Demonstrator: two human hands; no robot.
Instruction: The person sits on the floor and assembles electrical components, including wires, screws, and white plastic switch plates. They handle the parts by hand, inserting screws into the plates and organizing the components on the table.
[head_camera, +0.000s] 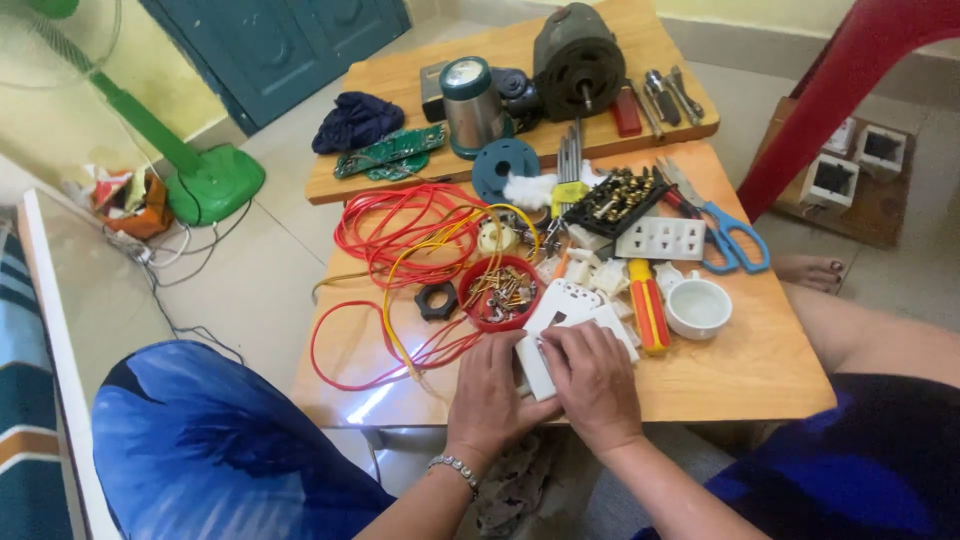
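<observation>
Two wooden boards make up the work area: a far one carrying a grey motor (577, 52), a steel canister (470, 104), a blue disc (503, 165) and a green circuit board (392, 150), and a nearer surface (745, 365) where the hands are busy. A green fan base (213, 182) stands on the floor to the left. On the nearer surface a loose tangle of red and yellow wire (405, 240) sprawls at the left, uncut and joined to nothing that shows. Beside it sits a red bowl of screws (500, 292), then a black tray of brass terminals (614, 200), a white socket strip (661, 238), blue-handled scissors (733, 238), a white cup (697, 306) and a red and yellow screwdriver (648, 305), all lying untouched.

At the near edge lies the white switch plate (562, 312), flat on the wood. Both hands press on it: the left hand (490, 385) curls over its lower left corner, fingers bent and closed against it, and the right hand (594, 378) covers its middle, fingers folded down. Whether either pinches a small part beneath I cannot tell. By my judgement the work is early, as the plate carries no wires and the screws remain in the bowl.
</observation>
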